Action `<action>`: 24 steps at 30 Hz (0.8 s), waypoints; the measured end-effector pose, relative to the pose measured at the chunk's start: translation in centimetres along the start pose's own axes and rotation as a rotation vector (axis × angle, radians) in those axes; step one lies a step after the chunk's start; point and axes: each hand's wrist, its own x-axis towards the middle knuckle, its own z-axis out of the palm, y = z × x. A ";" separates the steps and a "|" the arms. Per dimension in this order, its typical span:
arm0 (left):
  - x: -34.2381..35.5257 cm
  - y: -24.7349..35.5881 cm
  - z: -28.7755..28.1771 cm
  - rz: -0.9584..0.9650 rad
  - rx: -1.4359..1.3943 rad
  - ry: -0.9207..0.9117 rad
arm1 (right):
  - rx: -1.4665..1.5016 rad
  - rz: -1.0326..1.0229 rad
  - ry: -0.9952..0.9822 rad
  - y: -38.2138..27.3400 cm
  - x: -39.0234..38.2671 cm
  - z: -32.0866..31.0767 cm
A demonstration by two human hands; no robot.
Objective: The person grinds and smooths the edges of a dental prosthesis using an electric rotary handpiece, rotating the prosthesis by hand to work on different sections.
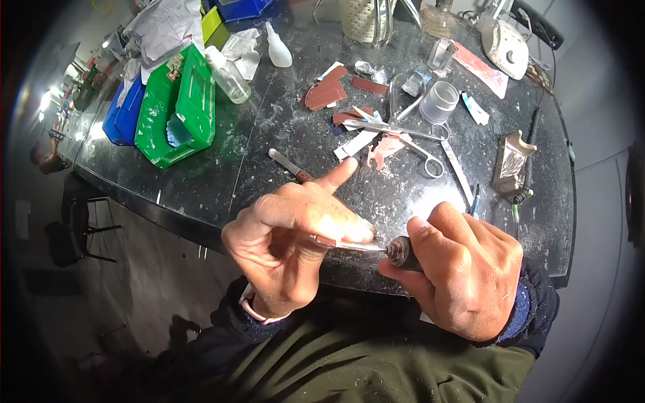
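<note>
My right hand [467, 272] is closed around a dark rotary handpiece [401, 253], near the table's front edge. The handpiece's narrow tip points left and meets the end of a thin, pale, see-through piece [356, 246]. My left hand [285, 235] pinches that piece between thumb and fingers, with one finger stretched out away from me. Most of the piece is hidden in the left hand, so its kind cannot be made out. Just beyond the left hand lies a brush-like tool [287, 163] with a clear end and a brown part.
Scissors [406, 131], brown sandpaper scraps [327, 89] and a clear cup [440, 101] lie beyond my hands. A green bin [201, 107], a spray bottle [228, 77] and a squeeze bottle [277, 48] stand at left. A handpiece rest [512, 163] and coiled cord [529, 171] sit right. White dust covers the black table [252, 138].
</note>
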 end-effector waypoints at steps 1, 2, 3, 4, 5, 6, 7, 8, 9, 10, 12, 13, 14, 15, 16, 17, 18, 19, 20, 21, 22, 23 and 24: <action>0.1 0.2 0.0 0.030 0.069 0.001 | 0.024 -0.008 0.013 0.1 0.0 0.1; 0.2 0.3 0.0 0.061 0.137 0.002 | 0.048 -0.017 0.027 0.2 0.1 0.1; 0.2 0.3 -0.2 0.057 0.140 0.001 | 0.053 -0.015 0.027 0.2 0.1 0.3; 0.3 0.3 -0.5 0.068 0.217 -0.017 | 0.069 -0.009 0.012 0.3 0.2 0.4; 0.2 0.3 -0.7 0.080 0.293 -0.034 | 0.085 -0.003 -0.002 0.4 0.3 0.5; 0.3 0.3 -0.6 0.079 0.294 -0.034 | 0.086 -0.003 -0.003 0.5 0.3 0.6; 0.4 0.4 -0.6 0.072 0.360 -0.038 | 0.091 -0.011 -0.011 0.7 0.4 0.8; 0.4 0.5 -0.6 0.065 0.426 -0.041 | 0.096 -0.018 -0.019 0.9 0.5 1.0; 0.5 0.4 -0.6 0.066 0.420 -0.043 | 0.091 -0.014 -0.020 1.1 0.6 1.0; 0.5 0.2 -0.6 0.083 0.449 -0.044 | 0.089 -0.007 -0.054 1.3 0.6 1.0; 0.5 -0.1 -0.7 0.103 0.468 -0.048 | 0.097 0.017 -0.074 1.5 0.5 1.4; 0.5 -0.3 -0.9 0.131 0.453 -0.075 | 0.088 0.024 -0.074 1.6 0.5 1.3; 0.6 -0.3 -1.1 0.160 0.438 -0.102 | 0.130 0.048 -0.086 1.7 0.5 1.1; 1.1 -0.2 -1.4 0.155 0.434 -0.102 | 0.183 0.069 -0.101 2.2 0.6 1.1; 2.0 -0.1 -1.8 0.098 0.552 -0.176 | 0.386 0.187 -0.174 3.0 1.0 0.5; 2.9 -0.3 -1.9 0.041 0.670 -0.252 | 0.450 0.238 -0.113 3.7 1.1 0.5; 3.5 -0.4 -0.9 -0.071 0.527 -0.128 | 0.539 0.261 -0.060 4.9 0.7 0.0; 4.2 -0.7 -1.0 -0.095 0.543 -0.040 | 0.632 0.281 -0.007 6.3 0.3 0.1; 4.9 -0.9 -1.8 -0.118 0.637 -0.108 | 0.683 0.367 0.064 7.0 0.1 0.3; 5.6 -0.9 -2.4 -0.137 0.731 -0.178 | 0.732 0.452 0.138 7.4 0.0 0.2; 6.3 -1.2 -2.4 -0.165 0.789 -0.265 | 0.669 0.492 0.136 7.8 0.2 -0.3; 6.7 -1.6 -1.8 -0.238 0.745 -0.328 | 0.608 0.385 0.200 9.1 0.0 0.3; 7.0 -1.9 -1.5 -0.269 0.806 -0.402 | 0.648 0.412 0.202 9.6 0.0 0.3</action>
